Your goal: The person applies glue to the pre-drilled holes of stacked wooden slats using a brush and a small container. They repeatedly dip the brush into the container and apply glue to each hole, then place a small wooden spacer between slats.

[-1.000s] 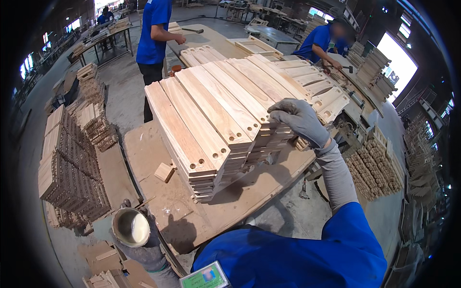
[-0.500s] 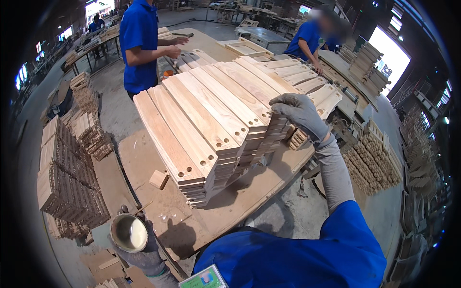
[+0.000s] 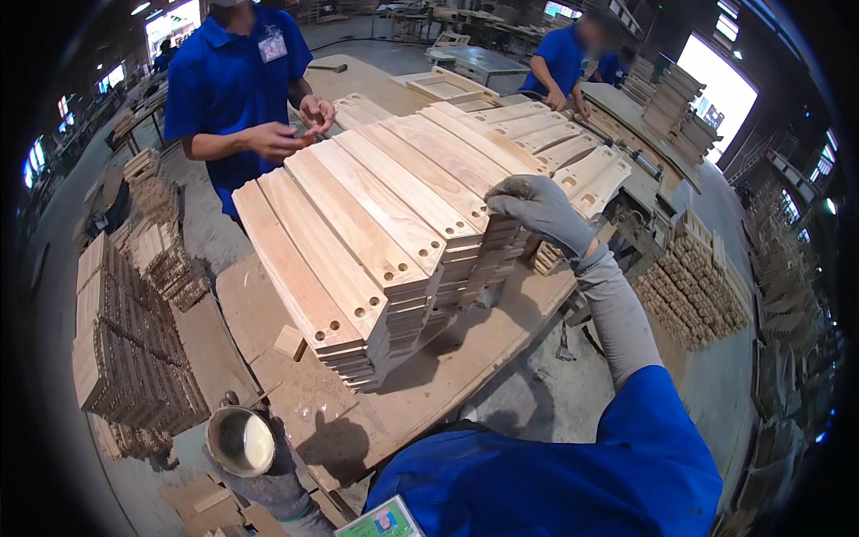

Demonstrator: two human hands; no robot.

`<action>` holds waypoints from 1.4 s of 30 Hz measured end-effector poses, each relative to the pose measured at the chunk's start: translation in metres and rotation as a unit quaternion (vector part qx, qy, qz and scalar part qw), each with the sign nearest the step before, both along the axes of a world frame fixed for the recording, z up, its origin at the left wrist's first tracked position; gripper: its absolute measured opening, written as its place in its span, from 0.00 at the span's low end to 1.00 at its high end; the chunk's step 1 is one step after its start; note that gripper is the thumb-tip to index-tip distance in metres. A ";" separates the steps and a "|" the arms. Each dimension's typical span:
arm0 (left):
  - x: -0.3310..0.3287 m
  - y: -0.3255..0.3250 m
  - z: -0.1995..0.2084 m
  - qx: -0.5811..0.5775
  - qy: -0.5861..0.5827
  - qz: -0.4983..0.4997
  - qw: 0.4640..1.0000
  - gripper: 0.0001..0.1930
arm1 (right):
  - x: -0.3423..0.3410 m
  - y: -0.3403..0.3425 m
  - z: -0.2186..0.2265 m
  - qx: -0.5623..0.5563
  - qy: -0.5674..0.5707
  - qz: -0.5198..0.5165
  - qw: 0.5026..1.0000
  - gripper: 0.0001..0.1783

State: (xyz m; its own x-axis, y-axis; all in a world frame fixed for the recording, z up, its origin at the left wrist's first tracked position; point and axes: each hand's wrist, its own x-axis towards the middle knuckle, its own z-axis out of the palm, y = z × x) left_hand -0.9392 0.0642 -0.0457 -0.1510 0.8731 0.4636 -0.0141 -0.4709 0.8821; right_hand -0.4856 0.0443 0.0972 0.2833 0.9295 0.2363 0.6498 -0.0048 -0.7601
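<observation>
My gloved left hand [image 3: 279,479] is wrapped round a small round cup [image 3: 217,437] with pale cream liquid [image 3: 259,445] in it. A thin stick [image 3: 266,394] shows beside the cup's rim. On the bench, wooden slats [image 3: 358,210] are stacked side by side, with round holes near their closer ends. My gloved right hand [image 3: 541,210] is at the right end of this row, fingers bent together over the slat ends. Whatever its fingertips may hold is hidden.
A small wood block [image 3: 289,343] lies on the bench top [image 3: 420,398] by the stack. Bundled slats [image 3: 134,345] stand at the left, more piled wood [image 3: 693,286] at the right. A co-worker in blue [image 3: 234,98] stands across the stack; another person [image 3: 559,63] works farther back.
My right hand has shifted slightly left along the slat ends in view. The co-worker across the stack has turned toward it, both hands now together near its far edge. My left hand still holds the cup.
</observation>
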 end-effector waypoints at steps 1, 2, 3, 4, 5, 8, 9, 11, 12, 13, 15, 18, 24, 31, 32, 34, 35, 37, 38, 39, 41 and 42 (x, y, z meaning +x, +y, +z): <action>0.000 -0.001 0.004 -0.027 -0.058 -0.020 0.998 0.31 | 0.002 -0.003 0.002 -0.007 0.002 -0.029 1.000 0.15; 0.000 -0.002 0.008 -0.053 -0.121 -0.035 0.991 0.31 | -0.001 -0.005 0.011 -0.014 0.002 -0.056 0.998 0.15; 0.005 -0.006 0.013 -0.095 -0.225 -0.046 0.969 0.31 | -0.002 -0.006 0.017 -0.021 0.003 -0.082 0.996 0.16; 0.008 -0.009 0.017 -0.136 -0.326 -0.055 0.934 0.31 | 0.006 -0.006 0.015 -0.017 0.002 -0.074 0.997 0.16; 0.009 -0.008 0.020 -0.081 -0.131 0.009 0.988 0.30 | 0.016 -0.009 0.013 -0.011 0.002 -0.070 0.998 0.16; 0.009 -0.009 0.022 0.048 0.285 0.138 0.947 0.30 | 0.025 -0.013 0.007 0.008 -0.015 -0.053 0.998 0.16; 0.008 -0.009 0.022 0.056 0.305 0.142 0.940 0.30 | 0.024 -0.013 0.006 0.015 -0.023 -0.046 0.999 0.16; 0.008 -0.009 0.021 0.062 0.300 0.135 0.942 0.30 | 0.021 -0.010 0.006 0.006 -0.040 -0.047 0.998 0.16; 0.009 -0.008 0.018 0.060 0.277 0.124 0.951 0.30 | 0.020 -0.009 0.007 0.001 -0.049 -0.048 0.998 0.16; 0.010 -0.007 0.015 0.058 0.253 0.114 0.959 0.30 | 0.022 -0.010 0.007 -0.005 -0.036 -0.051 0.998 0.16; 0.010 -0.005 0.008 0.056 0.193 0.091 0.975 0.30 | 0.027 -0.010 0.007 -0.014 -0.010 -0.059 0.998 0.16; 0.001 -0.002 -0.002 0.035 0.109 0.037 0.993 0.31 | 0.033 -0.012 0.004 0.000 -0.052 -0.060 0.997 0.16; -0.001 0.001 -0.017 0.016 0.064 0.015 0.998 0.30 | 0.047 -0.025 0.013 -0.005 -0.008 -0.121 0.993 0.17; 0.001 0.001 -0.016 -0.005 -0.061 -0.077 0.995 0.27 | 0.058 -0.022 0.005 -0.002 -0.046 -0.059 0.997 0.16; 0.000 0.002 -0.016 0.002 -0.060 -0.085 0.995 0.26 | 0.060 -0.023 0.005 -0.002 -0.048 -0.067 0.997 0.17; -0.003 0.003 -0.014 0.008 -0.047 -0.093 0.995 0.25 | 0.066 -0.023 0.001 0.000 -0.052 -0.082 0.995 0.17; -0.003 0.002 -0.012 0.006 -0.038 -0.092 0.995 0.25 | 0.069 -0.020 -0.002 0.001 -0.058 -0.078 0.995 0.17; -0.003 -0.002 -0.007 -0.007 0.019 -0.049 0.999 0.26 | 0.074 -0.017 -0.005 0.004 -0.068 -0.069 0.995 0.17; -0.002 -0.004 -0.004 -0.012 0.059 -0.015 0.998 0.26 | 0.076 -0.018 -0.004 0.007 -0.040 -0.086 0.995 0.17; 0.007 -0.007 0.003 -0.011 0.118 0.046 0.992 0.27 | 0.071 -0.019 0.004 0.010 -0.013 -0.104 0.994 0.17; 0.013 -0.006 0.006 -0.019 0.178 0.124 0.976 0.29 | 0.072 -0.021 0.012 0.011 -0.006 -0.129 0.992 0.18; 0.011 -0.005 0.004 -0.028 0.180 0.141 0.973 0.30 | 0.077 -0.022 0.014 0.009 -0.026 -0.136 0.990 0.18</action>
State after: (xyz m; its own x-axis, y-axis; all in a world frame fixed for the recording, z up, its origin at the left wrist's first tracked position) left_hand -0.9283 0.0595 -0.0418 -0.2248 0.8457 0.4841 0.4238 -0.3625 0.8301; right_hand -0.4084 0.0219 0.1115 0.5097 0.8162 0.2719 0.6640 -0.1723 -0.7276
